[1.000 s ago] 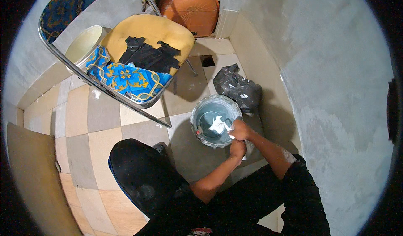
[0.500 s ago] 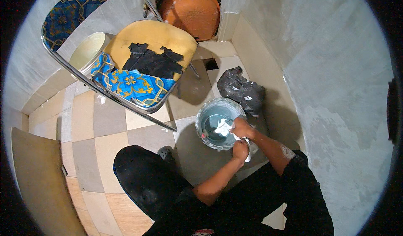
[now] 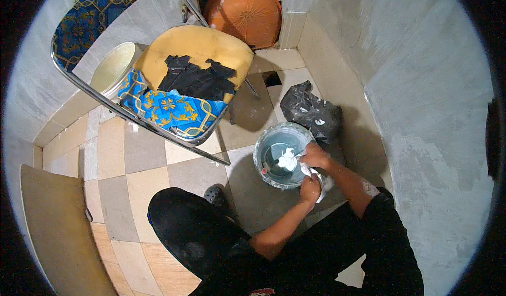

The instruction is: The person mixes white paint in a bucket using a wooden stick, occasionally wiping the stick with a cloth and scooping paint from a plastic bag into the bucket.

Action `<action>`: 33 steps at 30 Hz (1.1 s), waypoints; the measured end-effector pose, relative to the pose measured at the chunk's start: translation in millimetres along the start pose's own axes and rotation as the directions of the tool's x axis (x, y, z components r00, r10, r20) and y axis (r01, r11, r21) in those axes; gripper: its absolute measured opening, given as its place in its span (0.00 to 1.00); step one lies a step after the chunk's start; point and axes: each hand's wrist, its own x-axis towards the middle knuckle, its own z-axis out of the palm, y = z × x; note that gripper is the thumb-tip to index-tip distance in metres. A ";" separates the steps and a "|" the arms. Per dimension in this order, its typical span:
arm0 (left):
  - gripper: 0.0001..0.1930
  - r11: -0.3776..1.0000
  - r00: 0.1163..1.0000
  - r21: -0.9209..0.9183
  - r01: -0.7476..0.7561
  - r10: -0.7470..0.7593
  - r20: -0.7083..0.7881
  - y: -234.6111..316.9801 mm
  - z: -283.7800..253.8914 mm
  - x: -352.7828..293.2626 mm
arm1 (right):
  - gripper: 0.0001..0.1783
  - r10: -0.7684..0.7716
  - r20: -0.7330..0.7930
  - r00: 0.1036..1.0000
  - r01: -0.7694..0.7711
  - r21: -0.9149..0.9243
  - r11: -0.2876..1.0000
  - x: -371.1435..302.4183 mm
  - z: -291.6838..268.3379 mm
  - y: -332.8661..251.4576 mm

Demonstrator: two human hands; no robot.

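Note:
A blue-grey bucket with a white-smeared rim stands on the floor in front of me. Inside it shows a white lump, just off the fingers of my right hand. That hand is closed at the bucket's right edge. My left hand is closed just below it, outside the rim. Both grip a white, limp-looking piece, which stretches between them and hangs past the left hand; whether it is a bag or a cloth I cannot make out. A small reddish spot shows on the bucket's near-left inner wall.
A crumpled black plastic bag touches the far right of the bucket. Farther left stands a metal-framed chair with torn blue upholstery, a pale bucket behind it. An orange basin leans at the back. A grey wall bounds the right.
The scene has shifted slightly right in view. My hands have parted a little, and more of the white piece shows between them. The white lump in the bucket looks fuller.

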 end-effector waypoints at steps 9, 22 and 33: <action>0.20 0.998 0.995 0.017 -0.060 0.061 -0.084 -10.2 1.8 36.0 | 0.30 -0.029 0.279 0.960 -0.052 0.278 0.959 -32.0 -33.7 -18.1; 0.21 0.989 0.986 -0.032 -0.146 0.148 0.070 -25.4 16.6 40.5 | 0.20 -0.177 0.162 0.971 0.165 0.085 0.983 -31.3 -13.3 -4.2; 0.22 0.993 1.000 0.114 -0.019 0.018 0.012 -5.1 -0.9 16.2 | 0.27 -0.002 0.135 0.991 -0.023 0.184 0.983 -15.8 2.3 -8.2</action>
